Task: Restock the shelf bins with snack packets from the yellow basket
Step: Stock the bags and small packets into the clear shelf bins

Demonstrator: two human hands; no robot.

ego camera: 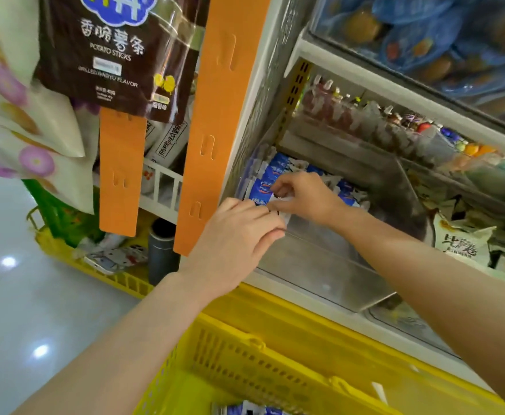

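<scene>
Blue and white snack packets (272,172) stand in a row inside a clear plastic shelf bin (320,262) at the left end of the shelf. My right hand (305,196) reaches into the bin and pinches the top of a blue and white packet at the front of the row. My left hand (239,238) rests at the bin's front left corner, fingers curled against the same packet's edge. The yellow basket (245,354) sits below the shelf, with a few blue and white packets (245,410) at its bottom.
Orange hanging strips (215,115) with a brown potato sticks bag (116,55) hang left of the shelf. A neighbouring bin holds white packets (466,244). Another yellow basket (95,265) with mixed goods and a grey flask (161,250) sits on the floor at left.
</scene>
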